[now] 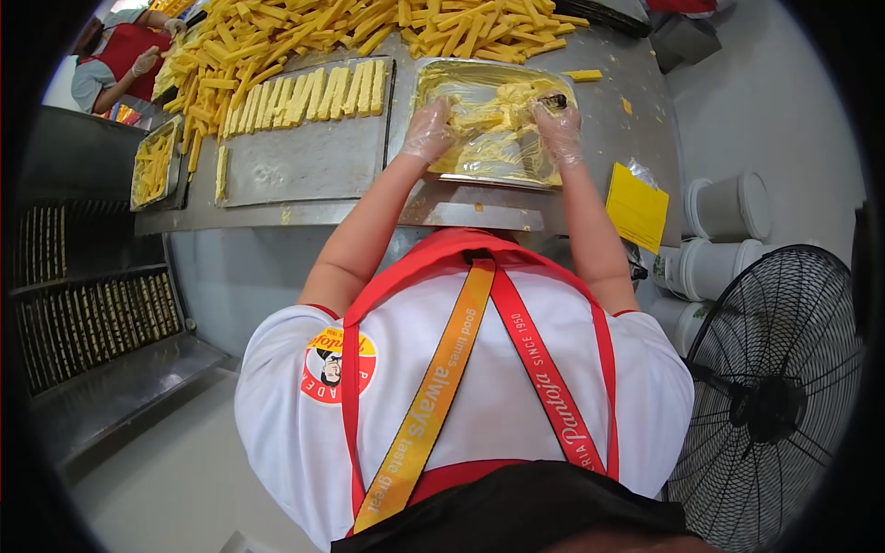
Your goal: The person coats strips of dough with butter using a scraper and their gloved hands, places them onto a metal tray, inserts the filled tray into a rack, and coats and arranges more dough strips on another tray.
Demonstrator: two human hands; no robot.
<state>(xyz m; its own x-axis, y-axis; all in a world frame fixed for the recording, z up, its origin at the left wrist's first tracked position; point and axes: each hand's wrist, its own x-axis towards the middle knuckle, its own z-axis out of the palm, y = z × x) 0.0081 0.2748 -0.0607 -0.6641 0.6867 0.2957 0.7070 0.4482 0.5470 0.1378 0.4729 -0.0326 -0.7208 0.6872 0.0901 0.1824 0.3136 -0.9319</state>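
A metal tray [494, 179] smeared with pale yellow cream lies in front of me on the steel table. My left hand [430, 131], in a clear plastic glove, is at its left side with the fingers curled; a cream-covered yellow stick [477, 121] is by the fingertips, and whether they grip it I cannot tell. My right hand [559, 131], also gloved, is closed around a dark-ended tool [553, 100] over the tray's right side. Thick cream [516, 96] lies between the hands. Left of this tray, a flat baking tray [304, 173] carries a row of coated sticks [313, 95].
Loose yellow sticks [277, 37] are heaped along the back. A small tray of sticks [155, 166] stands far left, near another person [115, 69]. Yellow sheets [636, 207] overhang the table's right edge. White buckets [728, 207] and a black fan [770, 405] stand right.
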